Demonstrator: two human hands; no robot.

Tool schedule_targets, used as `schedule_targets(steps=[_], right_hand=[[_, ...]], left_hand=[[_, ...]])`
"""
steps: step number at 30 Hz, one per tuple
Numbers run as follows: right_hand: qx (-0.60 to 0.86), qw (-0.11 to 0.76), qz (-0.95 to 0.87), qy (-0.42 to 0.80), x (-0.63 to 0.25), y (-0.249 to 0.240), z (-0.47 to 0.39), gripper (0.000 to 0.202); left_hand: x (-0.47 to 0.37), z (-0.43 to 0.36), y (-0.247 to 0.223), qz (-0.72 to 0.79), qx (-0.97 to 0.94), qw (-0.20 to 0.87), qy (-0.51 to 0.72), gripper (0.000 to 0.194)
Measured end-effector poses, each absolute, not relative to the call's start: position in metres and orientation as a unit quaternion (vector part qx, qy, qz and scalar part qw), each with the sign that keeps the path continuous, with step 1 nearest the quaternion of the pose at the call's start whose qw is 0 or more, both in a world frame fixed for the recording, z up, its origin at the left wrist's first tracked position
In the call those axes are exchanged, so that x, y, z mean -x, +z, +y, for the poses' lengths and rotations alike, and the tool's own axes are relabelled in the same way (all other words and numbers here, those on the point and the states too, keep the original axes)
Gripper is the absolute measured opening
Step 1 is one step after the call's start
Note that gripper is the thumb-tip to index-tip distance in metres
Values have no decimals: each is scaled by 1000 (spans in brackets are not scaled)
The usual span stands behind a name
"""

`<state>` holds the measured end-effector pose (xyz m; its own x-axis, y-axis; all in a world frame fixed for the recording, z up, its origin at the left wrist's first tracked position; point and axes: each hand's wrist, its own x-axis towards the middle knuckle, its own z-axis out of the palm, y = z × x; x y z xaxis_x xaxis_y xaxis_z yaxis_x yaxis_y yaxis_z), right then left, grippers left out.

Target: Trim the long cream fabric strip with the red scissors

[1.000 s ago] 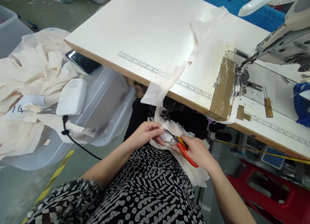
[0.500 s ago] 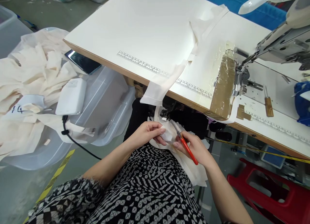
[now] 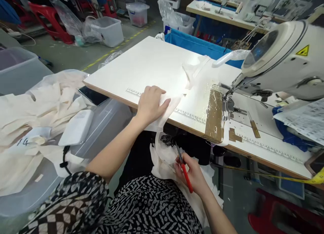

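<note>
Left hand (image 3: 152, 104) is open, with the fingers near each other and the thumb apart; it lies over the strip (image 3: 174, 107) at the table's (image 3: 146, 63) front edge. If it pinches the strip, I cannot tell. More to the right, the cloth (image 3: 164, 163) is gathered on the lap. Right hand (image 3: 191, 175) is closed around the red handle of the scissors (image 3: 187, 178), whose blades point upward. Farther right, the sewing machine (image 3: 286, 58) stands, and the awl (image 3: 254, 127) lies near it.
</note>
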<state>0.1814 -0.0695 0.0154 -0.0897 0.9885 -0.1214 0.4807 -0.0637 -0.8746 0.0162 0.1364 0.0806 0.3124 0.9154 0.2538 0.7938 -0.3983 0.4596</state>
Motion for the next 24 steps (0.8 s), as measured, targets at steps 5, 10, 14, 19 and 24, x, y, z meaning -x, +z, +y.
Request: schedule_targets(steps=[5,10,14,19,24], right_hand=[[601,313,-608,414,-183,11,-78,17],[597,307,-604,429,-184,6,-80,15],[591,298,-604,444,-181,6,-78,14],[583,302,-613,439,-181,3,-81,13],[594,309,-632,390,-190,9,-86,15]], left_hand=[[-45,169,79,507,-851,65,121,33],[-34,155,87,527,-817,190,137,23],[-25,146,97,332,-784,503,148,38],[-37,151,87,498,-808,252,187,28],[-53,154,75,540,-830,68,121,30]])
